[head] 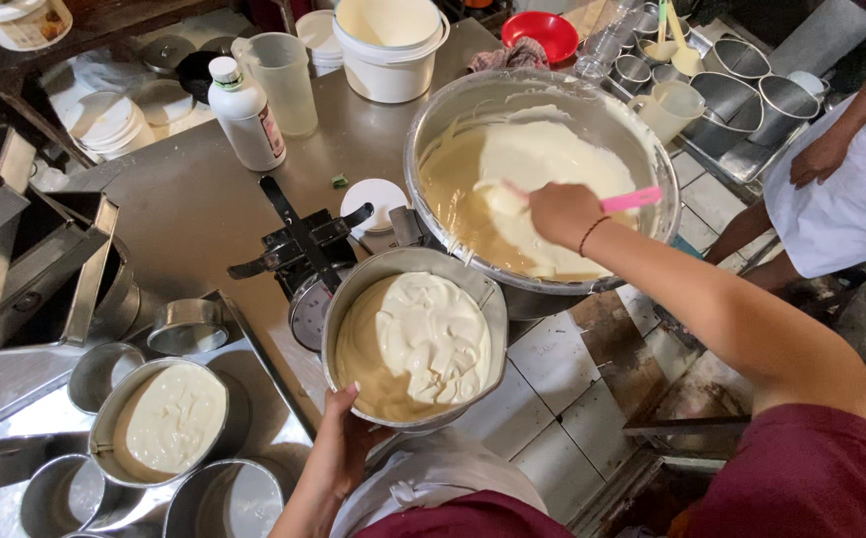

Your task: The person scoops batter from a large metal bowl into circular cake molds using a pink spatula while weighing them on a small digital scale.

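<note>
Here we see our left hand [338, 443] gripping the near rim of a batter-filled round tin [415, 339] at the steel worktop's [194, 199] front edge. Our right hand [562, 212] clasps a pink spatula [632, 199] inside the large mixing bowl [542, 179] of batter just beyond.

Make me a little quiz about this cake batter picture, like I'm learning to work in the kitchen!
1. True or false: the right hand holds a pink spatula in the big bowl of batter.
2. What does the left hand grip? A) the white bottle B) the rim of a batter-filled pan C) the red bowl
3. Fill in: the filled pan sits over a black ______ with a dial.

Key
1. True.
2. B. The white bottle and red bowl stand untouched farther back on the metal table.
3. Scale. A smaller filled tin rests at lower left.
</note>
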